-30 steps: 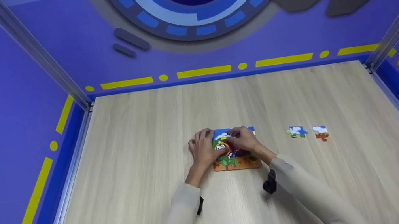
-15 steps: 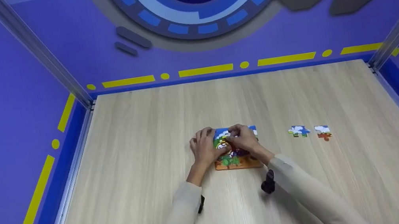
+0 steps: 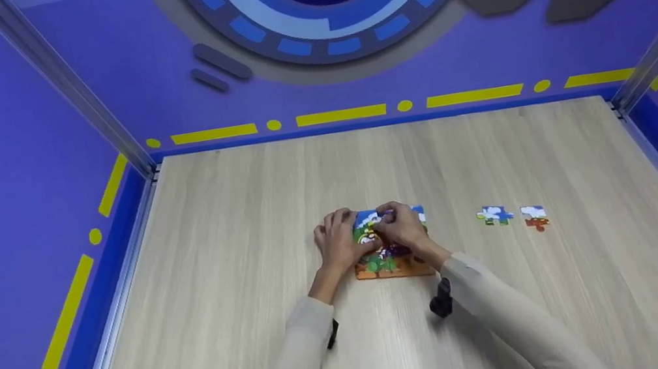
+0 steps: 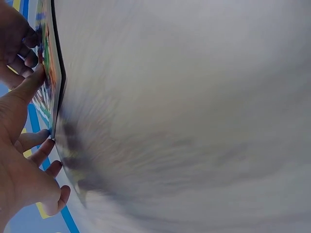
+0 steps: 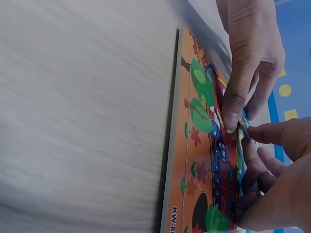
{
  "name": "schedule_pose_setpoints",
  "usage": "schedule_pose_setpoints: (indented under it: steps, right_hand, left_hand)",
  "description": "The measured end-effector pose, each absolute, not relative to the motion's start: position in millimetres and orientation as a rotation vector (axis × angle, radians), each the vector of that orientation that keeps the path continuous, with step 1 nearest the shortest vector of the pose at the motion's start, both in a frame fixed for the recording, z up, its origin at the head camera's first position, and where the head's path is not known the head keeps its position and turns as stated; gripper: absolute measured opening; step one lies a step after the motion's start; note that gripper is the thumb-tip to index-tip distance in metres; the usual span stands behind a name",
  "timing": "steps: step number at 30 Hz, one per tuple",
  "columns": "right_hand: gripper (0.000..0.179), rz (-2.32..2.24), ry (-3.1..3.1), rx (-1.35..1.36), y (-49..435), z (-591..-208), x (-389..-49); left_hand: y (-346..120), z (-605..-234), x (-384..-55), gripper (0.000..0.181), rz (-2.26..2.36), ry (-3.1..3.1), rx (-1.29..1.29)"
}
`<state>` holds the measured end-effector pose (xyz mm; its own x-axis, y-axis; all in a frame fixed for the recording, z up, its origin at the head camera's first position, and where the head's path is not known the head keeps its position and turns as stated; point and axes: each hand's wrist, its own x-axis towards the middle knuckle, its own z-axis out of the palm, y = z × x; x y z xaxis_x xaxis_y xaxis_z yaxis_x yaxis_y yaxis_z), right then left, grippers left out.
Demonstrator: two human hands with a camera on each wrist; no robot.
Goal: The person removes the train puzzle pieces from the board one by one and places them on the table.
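A cartoon jigsaw puzzle [image 3: 394, 268] in a thin tray lies flat on the table, its orange lower edge towards me. My left hand [image 3: 336, 246] holds its left side, with the thumb on the picture and the fingers at the border, as the left wrist view also shows. Over the upper middle, my right hand [image 3: 403, 227] has curled fingers pinching a jigsaw piece [image 5: 244, 128], of which only a thin tilted edge shows in the right wrist view. The left thumb [image 5: 234, 114] presses close beside it. Both hands hide much of the picture.
Two loose jigsaw pieces lie right of the puzzle: a blue-and-white one [image 3: 494, 215] and a white-and-red one [image 3: 535, 217]. The wooden table [image 3: 230, 226] is bounded by blue walls [image 3: 94, 116] at the back and sides.
Both hands stay at the same places on the puzzle, with only slight shifts of the right fingers. The head view has drifted slightly; the loose pieces lie unmoved.
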<state>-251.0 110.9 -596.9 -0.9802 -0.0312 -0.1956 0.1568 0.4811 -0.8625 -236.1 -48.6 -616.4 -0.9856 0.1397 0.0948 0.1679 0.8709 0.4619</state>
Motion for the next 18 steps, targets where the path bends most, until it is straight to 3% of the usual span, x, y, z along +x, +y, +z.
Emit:
schedule_pose_setpoints:
  steps: [18]
  right_hand:
    - [0.041, -1.536, 2.510, -0.020, 116.8, -595.1, -249.6]
  left_hand:
    - [-47.1, -616.5, -236.4, 0.079, -0.767, -2.979, -0.257]
